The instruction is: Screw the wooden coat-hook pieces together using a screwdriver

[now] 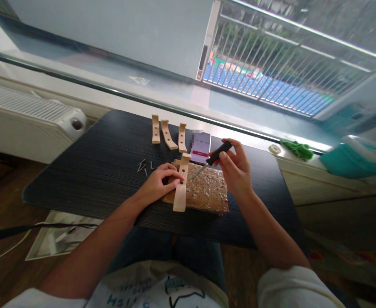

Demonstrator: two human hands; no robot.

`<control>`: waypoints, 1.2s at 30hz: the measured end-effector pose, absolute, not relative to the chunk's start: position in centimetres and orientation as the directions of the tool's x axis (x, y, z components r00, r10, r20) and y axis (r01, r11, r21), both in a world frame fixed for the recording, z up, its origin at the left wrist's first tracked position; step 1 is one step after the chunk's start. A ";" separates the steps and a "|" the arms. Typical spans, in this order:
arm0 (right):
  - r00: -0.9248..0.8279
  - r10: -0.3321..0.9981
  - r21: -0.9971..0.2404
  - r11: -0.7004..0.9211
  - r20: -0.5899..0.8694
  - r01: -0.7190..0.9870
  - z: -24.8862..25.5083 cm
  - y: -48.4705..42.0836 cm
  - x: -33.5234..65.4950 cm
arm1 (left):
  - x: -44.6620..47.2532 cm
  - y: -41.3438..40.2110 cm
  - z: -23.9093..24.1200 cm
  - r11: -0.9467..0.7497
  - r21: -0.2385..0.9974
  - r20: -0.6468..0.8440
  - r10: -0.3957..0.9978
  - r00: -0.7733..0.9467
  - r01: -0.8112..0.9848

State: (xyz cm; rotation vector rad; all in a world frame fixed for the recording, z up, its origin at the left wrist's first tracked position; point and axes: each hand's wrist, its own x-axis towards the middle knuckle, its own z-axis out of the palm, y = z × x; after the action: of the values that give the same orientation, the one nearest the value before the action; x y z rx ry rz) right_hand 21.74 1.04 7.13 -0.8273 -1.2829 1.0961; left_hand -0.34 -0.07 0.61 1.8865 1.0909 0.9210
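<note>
My right hand (pixel 237 169) is wrapped round the black handle of a screwdriver (pixel 219 154). Its metal shaft slants down to the left, with the tip just right of a light wooden hook (pixel 182 188). That hook lies across a brown, rough-surfaced block (pixel 209 188) and has two dark holes; its near end overhangs the block's front edge. At the hook's left edge, by the lower hole, the fingers of my left hand (pixel 160 182) are closed in a pinch against the wood. Whether a screw is between those fingers is hidden.
Beyond the block, three more wooden hooks (pixel 168 134) stand in a row beside a phone (pixel 201 146) with a lit screen. Several screws (pixel 142 166) lie left of the block on the black table (pixel 88 171). A green cloth (pixel 298 149) and a tape roll (pixel 274 149) rest on the windowsill.
</note>
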 end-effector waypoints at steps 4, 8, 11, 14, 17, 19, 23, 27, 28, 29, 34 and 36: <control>0.051 0.987 -0.935 0.163 0.155 -0.316 6.0 1.0 23.4 | -0.4 -0.1 0.7 -0.364 0.854 0.220 0.900 0.377 0.371; 0.077 0.996 -0.877 0.082 0.052 -0.473 4.9 1.4 24.9 | -0.4 -0.1 0.7 -0.390 0.840 0.243 0.893 0.379 0.378; 0.107 0.994 -0.839 0.063 0.006 -0.540 4.2 1.7 25.7 | -0.4 -0.1 0.9 -0.399 0.831 0.248 0.890 0.383 0.388; 0.079 0.996 -0.802 0.024 -0.030 -0.597 3.6 1.8 26.0 | -0.4 -0.2 1.1 -0.399 0.828 0.251 0.892 0.375 0.394; 0.077 0.995 -0.773 0.006 -0.056 -0.635 3.1 1.9 26.2 | -0.3 -0.3 1.3 -0.394 0.828 0.249 0.896 0.368 0.399; 0.073 0.995 -0.753 -0.009 -0.075 -0.657 2.9 2.0 26.3 | -0.3 -0.3 1.4 -0.409 0.823 0.268 0.891 0.365 0.393; 0.060 0.995 -0.729 -0.021 -0.085 -0.685 2.8 2.2 26.5 | -0.3 -0.3 1.4 -0.412 0.824 0.277 0.892 0.356 0.390; 0.060 0.995 -0.717 -0.019 -0.085 -0.697 2.8 2.2 26.7 | -0.3 -0.3 1.3 -0.402 0.828 0.270 0.897 0.350 0.392; 0.060 0.995 -0.717 -0.019 -0.084 -0.697 2.8 2.2 26.7 | -0.3 -0.3 1.2 -0.399 0.829 0.270 0.898 0.347 0.390; 0.059 0.995 -0.717 -0.019 -0.084 -0.697 2.8 2.2 26.7 | -0.3 -0.3 1.2 -0.396 0.833 0.269 0.900 0.342 0.386; 0.057 0.995 -0.713 -0.017 -0.080 -0.701 2.9 2.3 26.9 | -0.5 0.0 1.8 -0.301 0.902 0.237 0.944 0.228 0.309; 0.058 0.995 -0.706 -0.013 -0.077 -0.708 2.9 2.3 27.0 | -0.8 0.5 2.4 -0.176 0.957 0.160 0.983 0.086 0.232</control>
State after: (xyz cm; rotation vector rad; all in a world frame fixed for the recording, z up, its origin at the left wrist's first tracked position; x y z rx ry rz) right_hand 26.98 2.30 2.87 -0.6849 -0.5356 1.4567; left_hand -0.85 0.49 2.41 1.5464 1.2478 1.1595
